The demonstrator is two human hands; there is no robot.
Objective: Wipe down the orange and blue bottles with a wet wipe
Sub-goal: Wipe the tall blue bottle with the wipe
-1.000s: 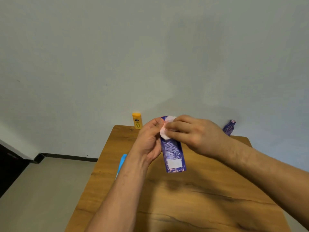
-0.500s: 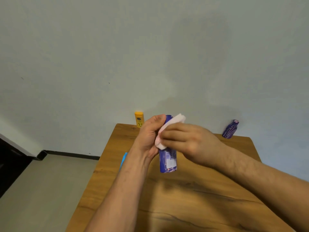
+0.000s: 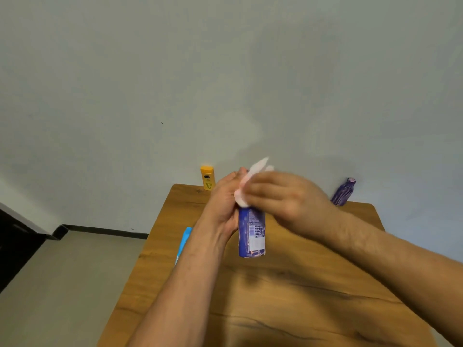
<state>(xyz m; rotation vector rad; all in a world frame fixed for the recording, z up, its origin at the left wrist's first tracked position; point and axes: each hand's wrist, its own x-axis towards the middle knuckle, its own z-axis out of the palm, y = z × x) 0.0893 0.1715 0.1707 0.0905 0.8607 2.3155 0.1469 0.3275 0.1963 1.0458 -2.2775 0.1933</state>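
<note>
My left hand (image 3: 224, 204) grips the upper part of the blue bottle (image 3: 251, 234), which hangs above the wooden table (image 3: 288, 296) with its label facing me. My right hand (image 3: 283, 199) holds a white wet wipe (image 3: 250, 181) pressed against the top of that bottle; a corner of the wipe sticks up past my fingers. The bottle's top is hidden by both hands. The orange bottle (image 3: 208, 177) stands upright at the table's far left corner, apart from my hands.
A purple bottle (image 3: 342, 192) leans at the table's far right edge against the wall. A light blue pack (image 3: 184, 240) lies on the left edge, partly hidden by my left forearm. Grey floor lies left of the table.
The blue bottle has turned so its narrower side faces me and has been raised slightly. The wipe in my right hand has shifted up over the bottle's top, its free corner now poking upward.
</note>
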